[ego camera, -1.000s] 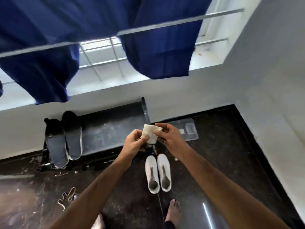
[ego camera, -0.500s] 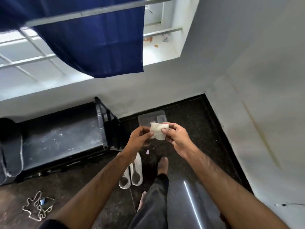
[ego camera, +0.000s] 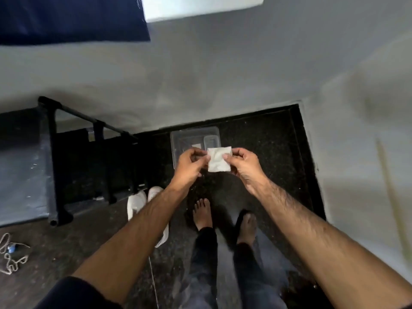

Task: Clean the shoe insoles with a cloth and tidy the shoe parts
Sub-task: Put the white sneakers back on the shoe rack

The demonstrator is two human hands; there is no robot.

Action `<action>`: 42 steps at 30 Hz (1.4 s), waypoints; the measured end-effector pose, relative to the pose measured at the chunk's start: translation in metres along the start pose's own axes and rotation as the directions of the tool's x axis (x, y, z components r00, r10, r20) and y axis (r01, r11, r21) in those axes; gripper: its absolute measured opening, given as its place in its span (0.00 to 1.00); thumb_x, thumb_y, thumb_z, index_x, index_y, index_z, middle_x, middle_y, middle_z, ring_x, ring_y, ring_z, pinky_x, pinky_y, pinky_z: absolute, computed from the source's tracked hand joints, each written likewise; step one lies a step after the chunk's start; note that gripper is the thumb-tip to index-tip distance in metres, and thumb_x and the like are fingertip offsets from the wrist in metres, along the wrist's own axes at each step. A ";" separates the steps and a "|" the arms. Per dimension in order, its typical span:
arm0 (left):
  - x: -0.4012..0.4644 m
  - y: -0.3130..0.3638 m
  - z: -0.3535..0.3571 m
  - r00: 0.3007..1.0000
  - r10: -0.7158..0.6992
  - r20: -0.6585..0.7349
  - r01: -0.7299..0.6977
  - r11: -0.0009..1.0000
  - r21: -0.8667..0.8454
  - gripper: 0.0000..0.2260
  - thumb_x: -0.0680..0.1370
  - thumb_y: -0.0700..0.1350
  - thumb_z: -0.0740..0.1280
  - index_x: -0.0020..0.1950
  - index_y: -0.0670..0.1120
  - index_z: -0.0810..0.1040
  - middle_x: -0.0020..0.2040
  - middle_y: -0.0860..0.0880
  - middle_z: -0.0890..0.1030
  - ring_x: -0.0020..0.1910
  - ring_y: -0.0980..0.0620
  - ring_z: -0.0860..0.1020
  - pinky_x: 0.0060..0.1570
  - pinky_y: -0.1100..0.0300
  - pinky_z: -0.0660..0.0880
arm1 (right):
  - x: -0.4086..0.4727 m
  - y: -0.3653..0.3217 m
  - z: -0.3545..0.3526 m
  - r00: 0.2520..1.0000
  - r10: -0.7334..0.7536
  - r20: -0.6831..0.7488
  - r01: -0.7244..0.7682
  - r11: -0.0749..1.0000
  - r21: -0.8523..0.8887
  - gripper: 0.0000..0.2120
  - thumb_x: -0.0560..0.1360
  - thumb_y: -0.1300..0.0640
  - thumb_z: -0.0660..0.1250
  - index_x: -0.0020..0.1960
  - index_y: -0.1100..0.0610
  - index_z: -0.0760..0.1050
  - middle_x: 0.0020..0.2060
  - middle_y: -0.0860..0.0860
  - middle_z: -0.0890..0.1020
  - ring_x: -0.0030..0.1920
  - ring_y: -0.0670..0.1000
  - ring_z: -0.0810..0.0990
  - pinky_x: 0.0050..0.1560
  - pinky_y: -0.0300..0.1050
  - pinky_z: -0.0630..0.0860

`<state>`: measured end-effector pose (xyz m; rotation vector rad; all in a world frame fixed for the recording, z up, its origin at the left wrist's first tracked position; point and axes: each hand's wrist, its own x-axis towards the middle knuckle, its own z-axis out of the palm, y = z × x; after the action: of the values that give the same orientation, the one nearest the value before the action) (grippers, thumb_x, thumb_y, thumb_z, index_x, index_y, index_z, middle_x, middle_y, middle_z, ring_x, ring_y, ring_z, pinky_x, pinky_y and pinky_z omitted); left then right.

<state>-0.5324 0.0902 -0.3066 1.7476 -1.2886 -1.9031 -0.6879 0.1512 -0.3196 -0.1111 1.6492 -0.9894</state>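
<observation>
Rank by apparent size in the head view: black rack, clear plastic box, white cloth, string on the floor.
1. Black rack
2. Clear plastic box, partly behind the hands
3. White cloth and string look alike; the cloth is nearer the camera, so unranked.

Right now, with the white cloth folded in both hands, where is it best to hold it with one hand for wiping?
Probably the right edge of the white cloth, pinched from the right, as the right hand does now. It is a flat folded square held upright; the left hand only nips the left edge. A pinch across the folded layers should keep them together.
</observation>
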 end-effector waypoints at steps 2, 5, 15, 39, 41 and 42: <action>0.032 -0.020 0.015 0.999 -0.007 -0.041 0.008 1.000 0.011 0.06 0.79 0.40 0.70 0.55 0.42 0.78 0.44 0.49 0.81 0.35 0.57 0.81 0.27 0.67 0.73 | 0.036 0.015 -0.007 1.000 -0.002 -0.004 0.001 0.998 -0.066 0.05 0.77 0.64 0.71 0.51 0.57 0.79 0.49 0.58 0.86 0.51 0.57 0.86 0.48 0.50 0.84; 0.077 -0.053 0.036 0.997 -0.052 -0.063 0.054 0.998 0.025 0.08 0.80 0.40 0.70 0.58 0.43 0.78 0.47 0.47 0.83 0.37 0.57 0.83 0.29 0.64 0.76 | 0.089 0.037 -0.016 0.999 -0.018 -0.029 0.014 0.991 -0.134 0.07 0.77 0.64 0.71 0.55 0.61 0.79 0.50 0.59 0.85 0.49 0.55 0.85 0.38 0.42 0.84; 0.204 -0.174 0.088 0.985 -0.036 -0.171 0.056 0.992 0.110 0.22 0.77 0.33 0.70 0.70 0.40 0.70 0.55 0.46 0.77 0.42 0.57 0.76 0.29 0.73 0.71 | 0.275 0.108 -0.033 0.955 -0.198 0.221 0.296 0.683 -0.667 0.05 0.76 0.64 0.70 0.52 0.60 0.81 0.49 0.57 0.84 0.47 0.53 0.82 0.46 0.46 0.78; 0.270 -0.254 0.084 0.991 -0.011 -0.133 0.074 0.874 0.480 0.28 0.78 0.44 0.66 0.78 0.46 0.65 0.74 0.43 0.69 0.72 0.41 0.68 0.69 0.42 0.68 | 0.378 0.128 0.014 0.780 -0.304 0.547 0.578 0.017 -0.816 0.18 0.70 0.58 0.78 0.58 0.55 0.82 0.56 0.52 0.85 0.57 0.54 0.83 0.59 0.50 0.79; 0.263 -0.250 0.081 0.991 0.014 -0.137 0.065 0.830 0.554 0.28 0.79 0.43 0.66 0.79 0.47 0.64 0.76 0.44 0.67 0.73 0.42 0.66 0.70 0.43 0.66 | 0.366 0.121 0.007 0.743 -0.373 0.556 0.581 -0.053 -0.812 0.17 0.71 0.59 0.77 0.58 0.55 0.80 0.56 0.52 0.84 0.57 0.57 0.80 0.58 0.53 0.78; 0.257 -0.246 0.079 0.991 0.021 -0.132 0.061 0.809 0.584 0.28 0.79 0.44 0.66 0.79 0.48 0.63 0.77 0.45 0.66 0.74 0.42 0.65 0.70 0.43 0.65 | 0.358 0.116 0.003 0.735 -0.378 0.563 0.577 -0.087 -0.812 0.17 0.71 0.59 0.76 0.59 0.56 0.80 0.58 0.53 0.83 0.58 0.58 0.79 0.58 0.53 0.77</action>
<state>-0.5768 0.0862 -0.6677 2.1213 -1.9606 -1.4382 -0.7601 0.0281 -0.6676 -1.8531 1.8538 -0.0783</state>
